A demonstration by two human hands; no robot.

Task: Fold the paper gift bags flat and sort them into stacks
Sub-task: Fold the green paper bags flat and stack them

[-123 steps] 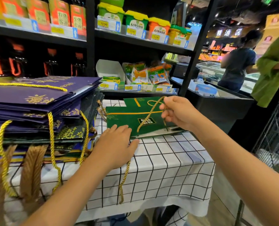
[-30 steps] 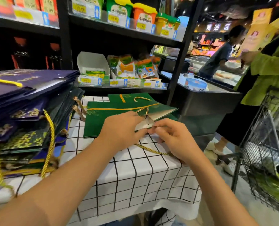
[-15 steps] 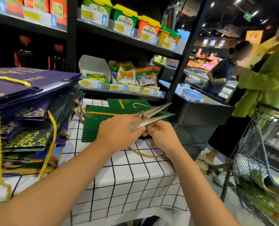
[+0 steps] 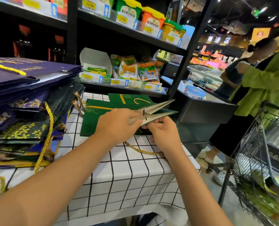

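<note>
Both your hands are on the green gift bag, right at its open mouth.

Your left hand (image 4: 117,123) pinches the near corner of the green gift bag (image 4: 153,112), fingers curled round the pale inner panels, while your right hand (image 4: 162,133) grips the lower edge from beneath. The mouth gapes in a narrow V, pointing away to the right, above the flat green stack (image 4: 99,121) on the checked tablecloth (image 4: 127,173). A gold cord handle (image 4: 141,150) trails under your right wrist. The tall purple stack (image 4: 26,101) sits well to the left.
</note>
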